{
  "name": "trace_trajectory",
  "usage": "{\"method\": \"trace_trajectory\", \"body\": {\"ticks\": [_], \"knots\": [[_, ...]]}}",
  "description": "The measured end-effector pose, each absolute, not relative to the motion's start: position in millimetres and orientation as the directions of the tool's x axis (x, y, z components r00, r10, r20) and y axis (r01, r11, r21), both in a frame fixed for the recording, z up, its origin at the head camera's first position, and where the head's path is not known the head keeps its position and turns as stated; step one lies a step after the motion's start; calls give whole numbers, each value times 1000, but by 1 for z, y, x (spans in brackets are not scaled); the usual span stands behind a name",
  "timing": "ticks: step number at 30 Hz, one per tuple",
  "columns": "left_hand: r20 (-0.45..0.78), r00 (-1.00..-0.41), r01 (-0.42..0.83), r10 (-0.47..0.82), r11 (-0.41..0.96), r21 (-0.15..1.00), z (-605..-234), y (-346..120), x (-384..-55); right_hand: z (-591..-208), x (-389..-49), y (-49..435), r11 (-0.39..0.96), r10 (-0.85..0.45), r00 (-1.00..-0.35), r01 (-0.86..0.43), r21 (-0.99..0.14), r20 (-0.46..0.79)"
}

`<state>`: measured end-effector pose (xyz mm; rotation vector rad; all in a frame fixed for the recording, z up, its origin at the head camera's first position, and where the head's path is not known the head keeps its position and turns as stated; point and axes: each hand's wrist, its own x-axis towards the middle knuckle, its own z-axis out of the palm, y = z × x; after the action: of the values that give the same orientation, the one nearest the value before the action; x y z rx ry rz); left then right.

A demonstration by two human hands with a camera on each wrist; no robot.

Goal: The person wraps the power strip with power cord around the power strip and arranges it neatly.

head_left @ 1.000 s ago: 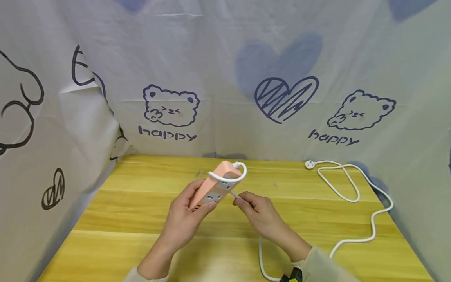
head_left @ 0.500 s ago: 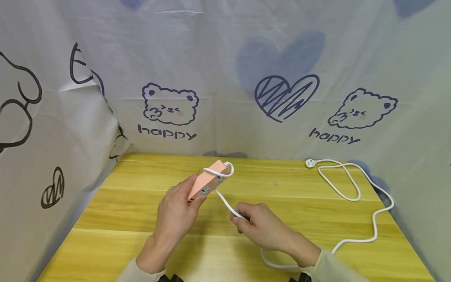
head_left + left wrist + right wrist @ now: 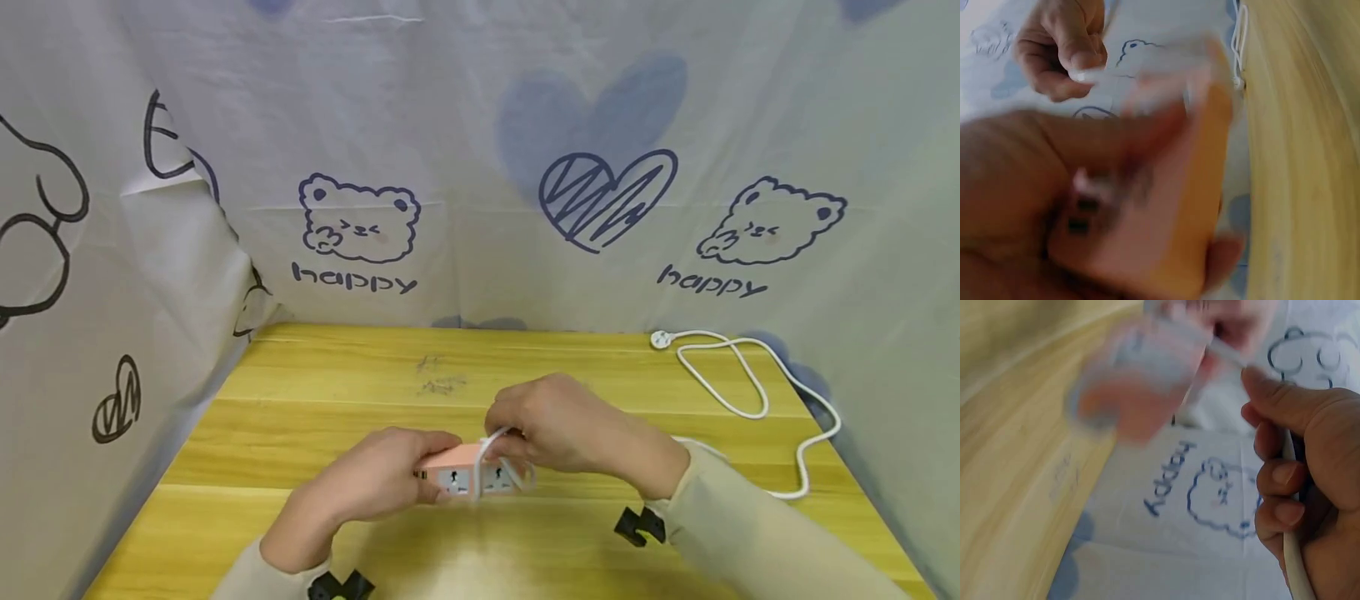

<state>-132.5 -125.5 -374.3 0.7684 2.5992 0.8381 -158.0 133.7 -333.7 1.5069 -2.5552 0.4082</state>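
Note:
My left hand (image 3: 382,475) grips one end of a pink power strip (image 3: 456,457), which lies crosswise in the head view with its white socket face toward me. A white cord (image 3: 477,479) crosses over the strip and loops around its right end. With curled fingers my right hand (image 3: 551,421) holds the cord just above and behind that end. In the right wrist view the cord (image 3: 1296,569) runs through the right hand's curled fingers (image 3: 1285,475). The left wrist view has the strip (image 3: 1191,219) blurred, with the left thumb across its face.
The cord's free length (image 3: 802,467) winds along the right side of the wooden table (image 3: 225,500) to a white plug (image 3: 661,340) near the back edge. A printed cloth (image 3: 480,167) hangs around the back and sides.
My left hand has brought the strip lower and turned it from slanting upward to crosswise. My right hand has risen from in front of the strip to behind it, carrying the cord over.

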Motion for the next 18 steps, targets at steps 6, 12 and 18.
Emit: {"method": "trace_trajectory", "body": {"ticks": [6,12,18], "knots": [[-123,-659,333,742,435,836,-384,-137,-140,-338,-178,142,424,-772,-604,-719,-550,196],[-21,-640,259,768,242,935,-392,-140,-142,-359,-187,144,309,-759,-637,-536,-786,136],[37,-704,204,710,152,967,-403,-130,-144,-393,-179,146,220,-671,-725,-392,-893,153]]}}
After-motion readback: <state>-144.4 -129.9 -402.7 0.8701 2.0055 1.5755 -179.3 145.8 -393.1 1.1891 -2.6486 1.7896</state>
